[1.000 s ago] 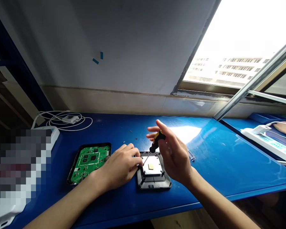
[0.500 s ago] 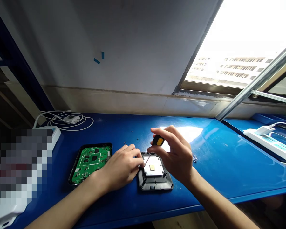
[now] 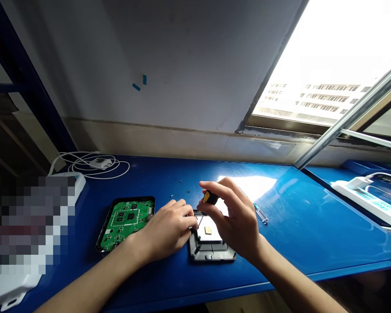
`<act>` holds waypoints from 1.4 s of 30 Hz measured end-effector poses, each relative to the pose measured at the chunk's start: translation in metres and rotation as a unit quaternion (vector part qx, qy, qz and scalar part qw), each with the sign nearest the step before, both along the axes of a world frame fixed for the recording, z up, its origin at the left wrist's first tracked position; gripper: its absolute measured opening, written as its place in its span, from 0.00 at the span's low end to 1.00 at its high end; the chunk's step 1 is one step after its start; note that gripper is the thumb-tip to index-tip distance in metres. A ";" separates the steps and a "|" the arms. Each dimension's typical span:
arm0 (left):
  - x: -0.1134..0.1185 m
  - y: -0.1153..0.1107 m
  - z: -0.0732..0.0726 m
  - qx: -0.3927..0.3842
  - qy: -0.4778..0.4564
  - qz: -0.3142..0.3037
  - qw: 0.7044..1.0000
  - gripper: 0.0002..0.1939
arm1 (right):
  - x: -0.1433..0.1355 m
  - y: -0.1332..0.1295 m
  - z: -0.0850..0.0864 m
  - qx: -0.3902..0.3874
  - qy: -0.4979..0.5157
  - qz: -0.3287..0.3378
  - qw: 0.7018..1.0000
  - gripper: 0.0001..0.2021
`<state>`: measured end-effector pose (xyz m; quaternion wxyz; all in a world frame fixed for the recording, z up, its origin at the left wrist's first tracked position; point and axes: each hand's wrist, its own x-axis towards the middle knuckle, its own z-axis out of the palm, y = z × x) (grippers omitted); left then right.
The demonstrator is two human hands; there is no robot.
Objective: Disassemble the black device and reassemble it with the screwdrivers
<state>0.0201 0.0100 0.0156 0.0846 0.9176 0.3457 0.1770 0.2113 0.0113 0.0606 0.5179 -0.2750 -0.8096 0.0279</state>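
A screwdriver (image 3: pixel 210 198) with a short black-and-yellow handle is pinched between the fingertips of my right hand (image 3: pixel 236 213). Its thin shaft slants down to the left edge of a pale metal plate (image 3: pixel 215 236) bearing a small yellowish square pad (image 3: pixel 208 230). That plate sits in a black plastic cover (image 3: pixel 213 255), lying inside up. My left hand (image 3: pixel 169 227) is closed, fingertips drawn together at the screwdriver's tip; anything between them is hidden. Left of it lies a black casing with a green circuit board (image 3: pixel 125 221), partly behind my left wrist.
Several tiny screws (image 3: pixel 171 195) lie on the blue table (image 3: pixel 163 278). Slender clear-handled tools (image 3: pixel 261 214) rest beyond my right hand. A white cable with adapter (image 3: pixel 100 163) is coiled at back left; a white power strip (image 3: pixel 371 200) is at right. A blurred-out object covers the left edge.
My right hand has shifted slightly left and turned, rotating the screwdriver handle so its yellow side faces differently. My left hand stays in place. The view has moved slightly.
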 end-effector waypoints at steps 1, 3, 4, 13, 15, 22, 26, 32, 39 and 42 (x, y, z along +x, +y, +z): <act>0.000 0.000 0.000 -0.001 0.001 0.000 1.000 0.10 | -0.001 0.001 -0.001 0.005 0.007 -0.005 1.000 0.17; 0.000 0.000 0.000 -0.002 0.002 -0.001 1.000 0.10 | -0.001 0.003 -0.002 0.009 0.020 -0.020 1.000 0.15; -0.001 0.000 0.000 -0.003 0.003 -0.001 1.000 0.10 | 0.000 0.004 -0.004 0.008 0.023 -0.028 0.999 0.14; 0.000 0.000 0.000 -0.015 0.009 -0.002 1.000 0.06 | 0.003 -0.004 -0.005 -0.034 0.001 0.042 0.999 0.26; 0.000 -0.001 -0.001 -0.017 0.007 -0.003 1.000 0.07 | 0.003 -0.002 -0.005 -0.024 -0.007 0.019 1.000 0.25; 0.000 -0.001 -0.001 -0.023 -0.004 -0.003 1.000 0.06 | -0.001 0.006 -0.008 -0.009 0.014 -0.043 0.999 0.17; 0.000 -0.001 0.000 -0.028 -0.011 0.000 1.000 0.02 | -0.001 0.004 -0.007 0.031 0.014 -0.071 0.997 0.14; -0.001 -0.001 -0.002 -0.029 -0.012 -0.001 0.999 0.02 | 0.007 -0.007 -0.010 -0.016 0.015 0.026 0.999 0.22; -0.001 0.001 -0.003 -0.021 -0.018 -0.003 1.000 0.04 | 0.011 -0.007 -0.001 -0.026 -0.034 0.014 0.999 0.25; -0.001 0.001 -0.004 -0.014 -0.021 -0.003 1.000 0.04 | 0.008 -0.006 0.005 -0.003 -0.051 -0.006 0.999 0.23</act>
